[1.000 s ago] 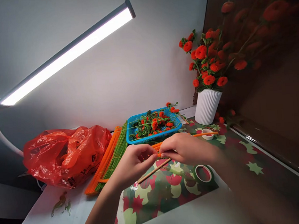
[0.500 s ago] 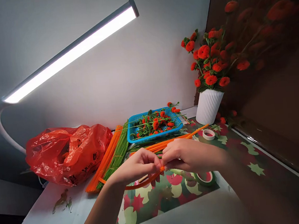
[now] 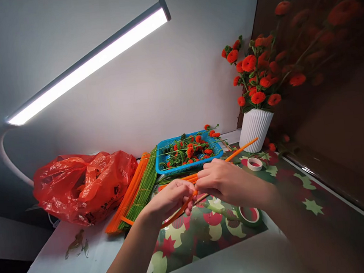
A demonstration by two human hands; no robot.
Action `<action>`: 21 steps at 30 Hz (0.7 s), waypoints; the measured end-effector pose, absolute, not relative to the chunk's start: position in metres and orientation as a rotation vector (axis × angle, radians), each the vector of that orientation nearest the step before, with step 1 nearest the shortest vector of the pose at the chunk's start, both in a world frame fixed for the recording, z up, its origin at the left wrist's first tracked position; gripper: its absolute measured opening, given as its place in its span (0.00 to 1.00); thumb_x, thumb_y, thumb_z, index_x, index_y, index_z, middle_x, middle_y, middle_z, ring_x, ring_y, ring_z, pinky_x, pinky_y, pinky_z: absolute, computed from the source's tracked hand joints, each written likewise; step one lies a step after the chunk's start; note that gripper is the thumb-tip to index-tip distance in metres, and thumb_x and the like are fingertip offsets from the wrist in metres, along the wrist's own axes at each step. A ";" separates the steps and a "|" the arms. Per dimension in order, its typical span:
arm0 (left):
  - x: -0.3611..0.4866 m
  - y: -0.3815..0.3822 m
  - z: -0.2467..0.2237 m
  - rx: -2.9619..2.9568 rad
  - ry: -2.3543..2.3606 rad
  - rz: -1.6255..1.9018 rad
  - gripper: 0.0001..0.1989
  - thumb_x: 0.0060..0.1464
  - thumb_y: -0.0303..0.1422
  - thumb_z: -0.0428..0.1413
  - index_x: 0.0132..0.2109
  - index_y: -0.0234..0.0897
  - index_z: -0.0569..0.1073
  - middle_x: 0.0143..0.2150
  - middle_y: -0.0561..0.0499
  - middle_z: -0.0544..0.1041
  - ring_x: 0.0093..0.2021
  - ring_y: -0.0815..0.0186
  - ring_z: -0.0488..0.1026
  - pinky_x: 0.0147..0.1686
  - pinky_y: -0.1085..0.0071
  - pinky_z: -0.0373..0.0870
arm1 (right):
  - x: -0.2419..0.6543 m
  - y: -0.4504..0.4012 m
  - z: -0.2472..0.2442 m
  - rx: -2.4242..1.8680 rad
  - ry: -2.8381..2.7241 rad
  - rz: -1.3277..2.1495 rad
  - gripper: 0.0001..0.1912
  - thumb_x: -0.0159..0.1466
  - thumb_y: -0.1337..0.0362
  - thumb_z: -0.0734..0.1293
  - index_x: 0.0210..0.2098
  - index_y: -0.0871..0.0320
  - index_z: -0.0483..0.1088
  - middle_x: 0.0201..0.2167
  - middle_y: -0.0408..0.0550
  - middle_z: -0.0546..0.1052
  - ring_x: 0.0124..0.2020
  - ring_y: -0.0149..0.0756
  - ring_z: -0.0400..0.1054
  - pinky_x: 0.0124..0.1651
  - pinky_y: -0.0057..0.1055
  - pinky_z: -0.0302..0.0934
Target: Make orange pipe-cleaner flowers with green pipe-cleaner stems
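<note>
An orange pipe cleaner (image 3: 179, 212) runs between my hands above the patterned mat. My left hand (image 3: 170, 200) pinches it near its small coiled or bent part, with the fingers curled. Right beside that spot, the closed fingers of my right hand (image 3: 224, 180) grip the pipe cleaner too; they hide most of the coil. One length trails down below my left hand. An orange end sticks out up and right past my right hand, apparently of the same piece, though my hand hides the join.
Orange and green pipe cleaner bundles (image 3: 139, 191) lie beside a red plastic bag (image 3: 84, 187). Behind my hands sits a blue basket (image 3: 191, 167) of orange flowers. A white vase (image 3: 256, 130), white tape roll (image 3: 255, 164) and green tape roll (image 3: 250, 216) are at right. A lamp (image 3: 92, 63) hangs above.
My right hand has turned and risen slightly, and the orange end past it now points higher. My left hand has opened its lower fingers a little, still pinching the pipe cleaner.
</note>
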State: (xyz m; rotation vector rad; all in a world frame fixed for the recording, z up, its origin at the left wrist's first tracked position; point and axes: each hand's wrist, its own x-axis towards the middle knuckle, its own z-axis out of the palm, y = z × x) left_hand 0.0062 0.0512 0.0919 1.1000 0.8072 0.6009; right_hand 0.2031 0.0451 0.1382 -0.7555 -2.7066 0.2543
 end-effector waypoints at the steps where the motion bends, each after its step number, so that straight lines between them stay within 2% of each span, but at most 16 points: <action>1: 0.006 0.052 0.090 1.097 0.803 0.615 0.07 0.43 0.30 0.55 0.20 0.34 0.70 0.14 0.56 0.69 0.14 0.74 0.64 0.17 0.77 0.64 | 0.203 0.046 0.138 -0.767 -2.710 0.236 0.15 0.67 0.72 0.58 0.25 0.58 0.67 0.22 0.40 0.68 0.27 0.30 0.54 0.35 0.30 0.45; 5: -0.001 0.053 0.090 1.147 0.770 0.639 0.08 0.48 0.32 0.59 0.25 0.32 0.74 0.18 0.53 0.73 0.19 0.71 0.69 0.24 0.73 0.69 | 0.203 0.047 0.138 -0.815 -2.708 0.190 0.15 0.66 0.72 0.59 0.23 0.59 0.64 0.22 0.40 0.67 0.27 0.29 0.53 0.33 0.30 0.44; 10: -0.006 0.056 0.097 1.155 0.812 0.652 0.09 0.48 0.36 0.60 0.26 0.33 0.75 0.20 0.52 0.74 0.20 0.71 0.69 0.22 0.75 0.65 | 0.202 0.048 0.136 -0.829 -2.673 0.022 0.15 0.67 0.71 0.59 0.24 0.59 0.67 0.23 0.41 0.69 0.27 0.30 0.55 0.33 0.30 0.44; 13: -0.002 0.053 0.103 1.328 1.003 0.718 0.10 0.48 0.38 0.61 0.27 0.34 0.76 0.24 0.50 0.76 0.25 0.67 0.73 0.25 0.74 0.66 | 0.199 0.051 0.130 -0.870 -2.604 -0.129 0.14 0.67 0.70 0.60 0.25 0.59 0.69 0.23 0.43 0.70 0.28 0.31 0.58 0.33 0.31 0.44; 15: 0.002 0.048 0.106 1.529 1.200 0.959 0.09 0.47 0.37 0.62 0.31 0.36 0.78 0.30 0.48 0.79 0.33 0.63 0.75 0.33 0.71 0.69 | 0.197 0.054 0.125 -0.897 -2.519 -0.183 0.14 0.66 0.69 0.60 0.25 0.60 0.69 0.22 0.43 0.71 0.27 0.31 0.59 0.31 0.31 0.44; 17: 0.008 0.040 0.108 1.696 1.388 1.415 0.08 0.46 0.35 0.62 0.35 0.38 0.77 0.36 0.49 0.78 0.40 0.62 0.73 0.41 0.69 0.68 | 0.194 0.055 0.119 -0.907 -2.369 -0.195 0.14 0.67 0.68 0.60 0.26 0.59 0.71 0.22 0.43 0.71 0.26 0.31 0.60 0.31 0.30 0.45; 19: 0.014 0.033 0.108 1.747 1.405 1.701 0.04 0.47 0.33 0.62 0.31 0.38 0.76 0.32 0.51 0.76 0.37 0.64 0.72 0.41 0.70 0.67 | 0.192 0.055 0.115 -0.870 -2.200 -0.184 0.13 0.67 0.66 0.60 0.30 0.59 0.73 0.22 0.43 0.72 0.26 0.31 0.62 0.31 0.29 0.48; 21: 0.021 0.028 0.106 1.665 1.280 1.535 0.05 0.49 0.34 0.60 0.29 0.37 0.75 0.27 0.52 0.75 0.31 0.66 0.72 0.35 0.71 0.69 | 0.189 0.053 0.113 -0.804 -2.076 -0.172 0.11 0.67 0.66 0.60 0.34 0.60 0.74 0.22 0.43 0.72 0.26 0.30 0.62 0.31 0.28 0.51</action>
